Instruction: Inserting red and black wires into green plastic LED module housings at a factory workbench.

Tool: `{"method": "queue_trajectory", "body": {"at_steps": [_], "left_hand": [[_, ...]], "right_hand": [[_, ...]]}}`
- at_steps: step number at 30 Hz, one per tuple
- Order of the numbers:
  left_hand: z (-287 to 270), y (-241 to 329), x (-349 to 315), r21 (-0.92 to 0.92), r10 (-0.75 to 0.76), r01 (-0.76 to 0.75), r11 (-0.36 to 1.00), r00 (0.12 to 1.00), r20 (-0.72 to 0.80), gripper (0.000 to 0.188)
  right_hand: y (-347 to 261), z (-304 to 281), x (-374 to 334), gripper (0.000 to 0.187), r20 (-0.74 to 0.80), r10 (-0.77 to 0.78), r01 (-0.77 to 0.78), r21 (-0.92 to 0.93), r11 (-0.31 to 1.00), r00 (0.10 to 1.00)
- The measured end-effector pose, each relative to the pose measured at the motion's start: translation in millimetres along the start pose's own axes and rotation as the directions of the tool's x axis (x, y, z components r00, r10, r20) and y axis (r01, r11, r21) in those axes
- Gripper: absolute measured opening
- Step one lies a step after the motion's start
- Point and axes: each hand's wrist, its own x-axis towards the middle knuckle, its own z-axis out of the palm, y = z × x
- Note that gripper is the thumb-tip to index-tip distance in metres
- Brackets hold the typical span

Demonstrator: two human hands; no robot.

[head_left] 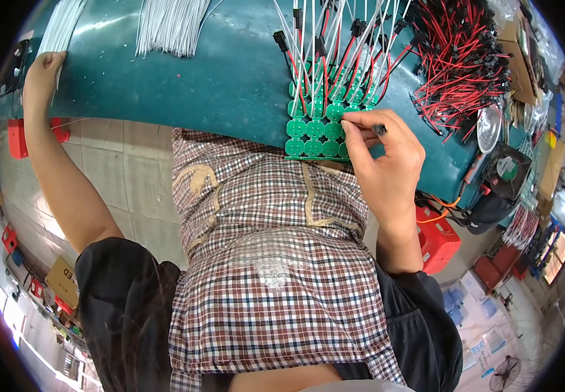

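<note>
At the far left of the teal table, my left hand (46, 68) is closed at the near end of a bundle of thin white wires (63, 29). One white wire hangs down below its fingers. My right hand (387, 147) is pinched at the right edge of a green circuit board panel (314, 138) made of small rounded sections. A black connector (380, 129) pokes out between its fingers; the rest of that lead is hidden. White wires and red-black leads with black plugs (281, 40) stand up from the panel's far rows. Its near rows carry no wires.
A second white wire bundle (171, 26) lies at the table's far side. Right of the panel is a heap of red-black leads (462, 65). Beyond it are a soldering iron (472, 168) with an orange cable, a black fan (508, 170) and a red stool (436, 242).
</note>
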Motion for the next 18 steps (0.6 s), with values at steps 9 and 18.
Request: {"method": "queue_trajectory", "body": {"at_steps": [9, 18], "left_hand": [[-10, 116, -70, -0.243, 0.057, -0.088, 0.966, 0.99, -0.132, 0.04], [12, 216, -99, -0.485, 0.192, -0.053, 0.873, 0.952, 0.24, 0.028]], "right_hand": [[10, 6, 1, 0.017, -0.056, -0.041, 0.036, -0.085, 0.996, 0.998], [9, 5, 0, 0.016, -0.091, -0.065, 0.065, -0.008, 0.998, 0.994]]}}
